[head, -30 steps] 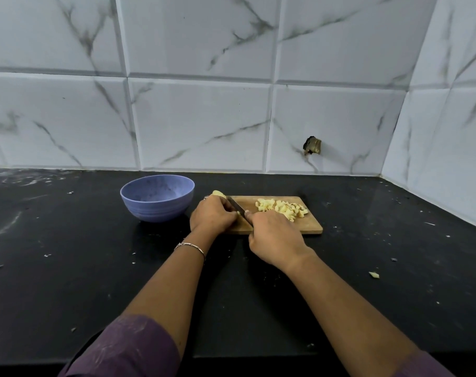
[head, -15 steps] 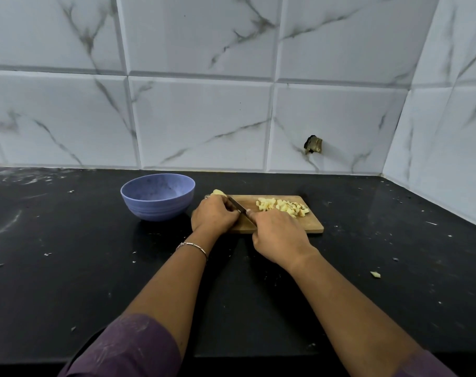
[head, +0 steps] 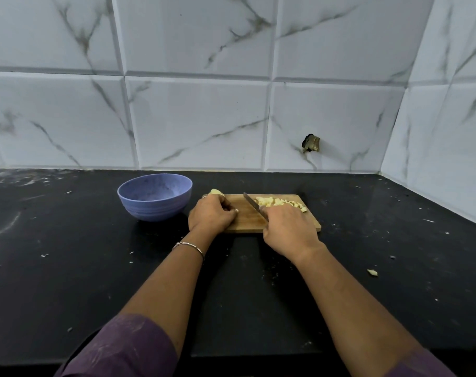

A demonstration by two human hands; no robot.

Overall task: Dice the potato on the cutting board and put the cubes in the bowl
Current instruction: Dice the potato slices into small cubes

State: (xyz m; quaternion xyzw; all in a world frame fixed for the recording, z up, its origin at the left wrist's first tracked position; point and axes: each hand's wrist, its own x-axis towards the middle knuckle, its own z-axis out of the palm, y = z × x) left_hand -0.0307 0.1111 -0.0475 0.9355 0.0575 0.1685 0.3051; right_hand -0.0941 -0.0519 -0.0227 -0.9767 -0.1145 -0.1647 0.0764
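A small wooden cutting board (head: 247,213) lies on the black counter. My left hand (head: 211,213) curls over the uncut potato piece (head: 216,192) at the board's left end; only the potato's pale far tip shows. My right hand (head: 287,227) grips a knife (head: 252,202) by its handle, the blade lying slanted over the board's middle. A heap of pale potato cubes (head: 279,204) sits on the board's right half, just beyond the blade. The blue bowl (head: 155,195) stands left of the board, and nothing shows inside it.
The black counter (head: 68,268) carries scattered white specks and one stray potato bit (head: 372,272) to the right. White marble-pattern tiles close off the back and right side. A small metal stub (head: 311,143) sticks out of the back wall.
The knife and my right hand have shifted right, away from my left hand, toward the cube heap. A gap of bare board now shows between my hands.
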